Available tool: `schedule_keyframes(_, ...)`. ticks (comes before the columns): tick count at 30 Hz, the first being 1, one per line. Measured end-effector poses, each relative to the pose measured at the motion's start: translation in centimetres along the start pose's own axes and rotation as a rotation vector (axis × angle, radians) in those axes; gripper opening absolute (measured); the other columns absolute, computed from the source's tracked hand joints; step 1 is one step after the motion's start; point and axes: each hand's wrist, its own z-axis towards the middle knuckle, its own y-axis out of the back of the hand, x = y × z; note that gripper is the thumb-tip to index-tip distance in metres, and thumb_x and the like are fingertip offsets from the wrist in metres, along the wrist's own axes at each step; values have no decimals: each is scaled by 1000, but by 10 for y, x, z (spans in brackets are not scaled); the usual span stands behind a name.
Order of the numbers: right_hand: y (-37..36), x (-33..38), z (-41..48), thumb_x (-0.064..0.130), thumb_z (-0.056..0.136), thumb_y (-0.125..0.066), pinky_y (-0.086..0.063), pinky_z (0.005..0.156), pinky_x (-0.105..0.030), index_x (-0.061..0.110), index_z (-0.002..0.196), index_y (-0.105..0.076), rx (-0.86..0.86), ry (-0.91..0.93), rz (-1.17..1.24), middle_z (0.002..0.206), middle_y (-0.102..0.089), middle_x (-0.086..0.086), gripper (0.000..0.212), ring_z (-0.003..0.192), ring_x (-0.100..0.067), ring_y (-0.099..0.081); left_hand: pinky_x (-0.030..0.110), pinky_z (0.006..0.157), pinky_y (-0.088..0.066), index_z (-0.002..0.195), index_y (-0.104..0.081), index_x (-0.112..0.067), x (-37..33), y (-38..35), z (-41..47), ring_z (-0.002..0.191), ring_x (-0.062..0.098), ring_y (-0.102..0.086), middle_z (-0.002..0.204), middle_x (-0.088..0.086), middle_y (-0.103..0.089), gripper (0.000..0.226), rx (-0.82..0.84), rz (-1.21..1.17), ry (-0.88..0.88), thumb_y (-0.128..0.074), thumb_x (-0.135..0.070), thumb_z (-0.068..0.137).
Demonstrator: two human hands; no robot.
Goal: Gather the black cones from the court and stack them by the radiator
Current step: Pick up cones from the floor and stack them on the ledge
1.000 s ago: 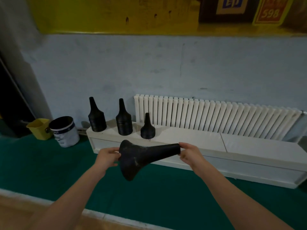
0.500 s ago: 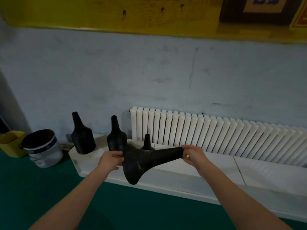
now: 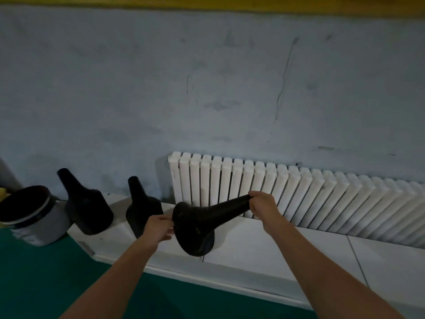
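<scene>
Black cones, three in view: one held cone point(image 3: 207, 217) sideways in the air over the counter point(image 3: 276, 249), left hand point(image 3: 157, 229) pinching its wide rim in curled fingers point(image 3: 166, 221), right hand point(image 3: 262, 204) gripping its narrow tip; two upright on the counter's left end, left cone point(image 3: 87, 210) and middle cone point(image 3: 140, 210), the latter partly hidden by the left hand. One white radiator point(image 3: 299, 192) behind. One bucket point(image 3: 30, 217), far left, on green floor point(image 3: 46, 284).

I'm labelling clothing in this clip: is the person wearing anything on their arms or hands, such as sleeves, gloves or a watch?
Nothing shows. The left arm and right arm are bare to the frame's edge: no sleeves, no watch. The left hand and right hand have no gloves, and no rings show.
</scene>
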Motion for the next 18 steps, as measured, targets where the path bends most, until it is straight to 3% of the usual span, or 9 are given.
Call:
schedule_keyframes(4, -3, 17, 57, -11, 82, -44, -44, 66, -18, 9, 111, -69, -27, -15, 40, 119, -61, -13, 43, 90, -19, -55, 39, 73, -49, 92, -61, 0, -16, -31, 54, 77, 27, -62, 85, 15, -65, 8, 15, -40, 122, -55, -5, 91)
schedule_keyframes(7, -14, 26, 90, -12, 81, -45, -51, 90, -30, 8, 106, -72, -16, -44, 49, 111, -63, -12, 41, 95, -22, -58, 38, 76, -47, 84, -57, -4, -21, -51, 86, 74, 24, -59, 82, 12, -62, 6, 35, -34, 226, -56, -4, 90)
schedule_keyframes(11, -40, 35, 127, -13, 83, -47, -51, 90, -36, 7, 99, -73, 7, -80, 41, 89, -64, -5, 37, 86, -21, -58, 34, 69, -47, 82, -52, -2, -20, -65, 129, 72, 25, -54, 81, 14, -55, 9, 42, -87, 316, -54, -1, 91)
schedule_keyframes(13, -56, 36, 144, -12, 83, -48, -53, 91, -38, 13, 85, -74, 21, -103, 36, 90, -64, -4, 36, 88, -21, -59, 35, 75, -45, 82, -51, -1, -15, -68, 154, 68, 24, -51, 81, 14, -52, 12, 57, -104, 382, -49, 0, 94)
schedule_keyframes(15, -71, 32, 155, -11, 81, -50, -55, 90, -40, 20, 71, -72, 38, -124, 29, 91, -65, -3, 40, 90, -21, -61, 34, 75, -45, 92, -54, 2, -4, -72, 174, 68, 23, -50, 81, 15, -52, 10, 94, -31, 414, -46, -3, 95)
schedule_keyframes(18, -95, 23, 175, -7, 80, -52, -54, 93, -41, 24, 67, -72, 48, -141, 0, 89, -66, -1, 40, 99, -23, -63, 30, 57, -47, 115, -56, 8, 14, -74, 203, 67, 22, -53, 95, 17, -57, 28, 90, 70, 434, -50, -6, 92)
